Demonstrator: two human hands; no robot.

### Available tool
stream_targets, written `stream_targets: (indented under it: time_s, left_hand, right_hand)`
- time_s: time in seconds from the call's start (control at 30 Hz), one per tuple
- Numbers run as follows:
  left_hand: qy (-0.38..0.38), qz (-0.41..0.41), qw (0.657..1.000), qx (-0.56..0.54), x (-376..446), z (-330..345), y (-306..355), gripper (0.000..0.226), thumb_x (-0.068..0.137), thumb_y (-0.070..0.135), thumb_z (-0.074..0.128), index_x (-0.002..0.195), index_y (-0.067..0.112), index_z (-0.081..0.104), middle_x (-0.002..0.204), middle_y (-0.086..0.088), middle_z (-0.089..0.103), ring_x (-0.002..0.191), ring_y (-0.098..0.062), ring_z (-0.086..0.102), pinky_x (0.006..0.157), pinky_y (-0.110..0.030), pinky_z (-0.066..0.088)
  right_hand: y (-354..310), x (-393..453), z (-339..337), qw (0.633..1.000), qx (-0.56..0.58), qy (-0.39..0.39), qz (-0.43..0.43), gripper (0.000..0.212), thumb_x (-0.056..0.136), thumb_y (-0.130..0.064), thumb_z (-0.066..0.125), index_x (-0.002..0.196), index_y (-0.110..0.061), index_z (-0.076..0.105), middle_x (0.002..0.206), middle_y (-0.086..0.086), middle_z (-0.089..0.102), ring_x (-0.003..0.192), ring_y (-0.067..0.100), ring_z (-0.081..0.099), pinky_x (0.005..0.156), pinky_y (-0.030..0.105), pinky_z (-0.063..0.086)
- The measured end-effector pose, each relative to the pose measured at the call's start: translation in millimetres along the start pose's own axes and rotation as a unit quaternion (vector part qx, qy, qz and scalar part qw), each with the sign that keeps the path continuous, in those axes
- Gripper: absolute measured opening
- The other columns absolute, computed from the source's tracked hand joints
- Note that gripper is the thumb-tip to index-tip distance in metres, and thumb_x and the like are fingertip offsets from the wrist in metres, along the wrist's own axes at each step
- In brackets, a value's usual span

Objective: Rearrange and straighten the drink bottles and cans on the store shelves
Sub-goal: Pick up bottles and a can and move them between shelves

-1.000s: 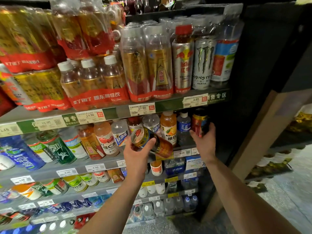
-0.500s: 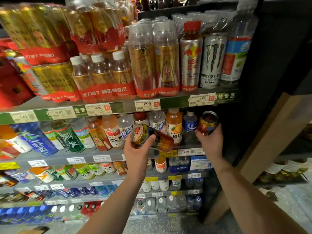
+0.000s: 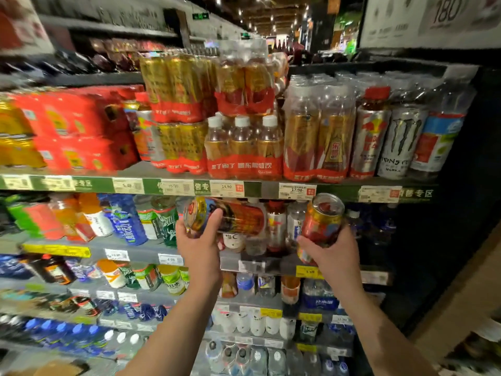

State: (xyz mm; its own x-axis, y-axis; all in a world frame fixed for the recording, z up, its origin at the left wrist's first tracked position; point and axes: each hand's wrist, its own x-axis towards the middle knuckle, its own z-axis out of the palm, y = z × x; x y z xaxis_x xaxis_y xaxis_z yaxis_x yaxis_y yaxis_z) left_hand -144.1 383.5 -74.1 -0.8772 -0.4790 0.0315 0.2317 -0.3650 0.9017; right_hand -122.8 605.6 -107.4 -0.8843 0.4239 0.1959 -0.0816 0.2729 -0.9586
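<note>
Filling most of the view, a tall grey metal store shelving unit carries rows of drinks on several tiers, with white and yellow price tags along each green-trimmed edge. On its top visible tier stand shrink-wrapped packs of gold-and-red bottled drinks, with red cardboard cartons to their left. At the right end of that tier stand a silver-and-red slim bottle with a red cap, a tall white energy-drink can with a dark claw mark and a clear bottle with a blue, white and red label, side by side. Lower tiers hold mixed bottles, blurred towards the left.

Both bare forearms reach up in front of the second tier. The left hand grips an orange, gold and black drink can lying sideways, its round end facing left, thumb curled over the near side. The right hand wraps its fingers round a red-and-gold drink can tilted slightly to the right, silver top rim uppermost. The two cans are held apart in the air, just below the price-tag strip and in front of the bottles behind.
</note>
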Motion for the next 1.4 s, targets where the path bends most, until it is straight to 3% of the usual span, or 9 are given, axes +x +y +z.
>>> stream_targets:
  time_s: [0.2,0.3,0.4,0.47,0.63,0.97,1.17,1.27,1.4]
  left_hand:
    - [0.036,0.070,0.996,-0.045,62,-43,63,0.047,0.083,0.007,0.079,0.119,0.027,0.056,0.088,0.007,0.060,0.082,-0.006,0.062,0.084,-0.030,0.049]
    - [0.040,0.110,0.993,-0.003,105,-68,92,0.047,0.080,0.014,0.083,0.119,0.019,0.058,0.100,0.007,0.067,0.080,0.004,0.067,0.084,-0.026,0.054]
    - [0.019,0.153,0.987,0.055,143,-85,122,0.079,0.066,0.048,0.091,0.130,0.017,0.058,0.118,-0.003,0.069,0.101,-0.008,0.069,0.089,-0.033,0.057]
    - [0.007,0.182,0.980,0.086,167,-89,141,0.071,0.066,0.044,0.091,0.125,0.020,0.062,0.114,-0.002,0.070,0.094,-0.005,0.067,0.083,-0.022,0.054]
    - [-0.040,0.223,0.962,0.155,218,-84,168,0.064,0.065,0.041,0.092,0.118,0.015,0.066,0.104,0.001,0.072,0.083,-0.008,0.064,0.075,-0.016,0.051]
    - [-0.042,0.253,0.931,0.258,257,-69,175,0.066,0.070,0.045,0.088,0.124,0.017,0.063,0.102,0.012,0.059,0.094,-0.007,0.054,0.073,-0.013,0.034]
    - [-0.050,0.290,0.905,0.307,269,-63,163,0.041,0.072,0.051,0.083,0.102,0.027,0.068,0.093,0.012,0.067,0.086,-0.011,0.062,0.071,-0.028,0.047]
    - [-0.035,0.293,0.889,0.350,267,-55,162,0.045,0.077,0.049,0.080,0.111,0.023,0.066,0.101,0.003,0.061,0.089,-0.013,0.055,0.071,-0.025,0.037]
    - [0.001,0.299,0.893,0.337,267,-45,153,0.061,0.077,0.045,0.082,0.125,0.020,0.056,0.114,0.003,0.066,0.105,-0.019,0.063,0.085,-0.037,0.054]
  right_hand:
    - [-62,-27,65,0.999,0.023,-0.042,-0.023,0.057,0.070,-0.021,0.089,0.112,-0.024,0.051,0.098,-0.016,0.059,0.089,0.007,0.058,0.079,0.023,0.042]
    - [-88,-37,103,0.997,0.030,-0.056,-0.031,0.052,0.067,-0.021,0.090,0.103,-0.029,0.053,0.099,-0.016,0.063,0.090,0.003,0.061,0.078,0.023,0.045]
    - [-104,-44,139,0.997,0.035,-0.055,-0.035,0.053,0.067,-0.020,0.091,0.107,-0.027,0.057,0.103,-0.011,0.069,0.093,0.003,0.064,0.081,0.022,0.049]
    - [-120,-46,161,0.997,0.027,-0.045,-0.050,0.055,0.068,-0.017,0.090,0.113,-0.022,0.057,0.098,-0.015,0.067,0.087,-0.007,0.060,0.076,0.013,0.044]
    - [-143,-55,203,0.998,0.024,-0.008,-0.049,0.054,0.066,-0.022,0.091,0.107,-0.024,0.056,0.100,-0.013,0.066,0.093,0.000,0.060,0.082,0.029,0.046]
    - [-150,-63,230,0.999,0.014,0.029,-0.035,0.064,0.064,-0.024,0.091,0.120,-0.023,0.058,0.109,-0.008,0.069,0.102,0.009,0.064,0.094,0.038,0.051]
    - [-151,-61,228,0.999,0.029,0.020,-0.018,0.060,0.066,-0.023,0.090,0.117,-0.023,0.059,0.106,-0.009,0.069,0.100,0.008,0.064,0.090,0.035,0.051]
    - [-150,-58,226,0.999,0.032,0.007,-0.016,0.059,0.067,-0.023,0.090,0.117,-0.024,0.059,0.106,-0.011,0.069,0.098,0.002,0.062,0.086,0.030,0.049]
    - [-146,-53,220,0.999,0.041,-0.015,0.002,0.061,0.066,-0.025,0.090,0.117,-0.028,0.056,0.106,-0.013,0.067,0.099,0.004,0.061,0.091,0.035,0.048]
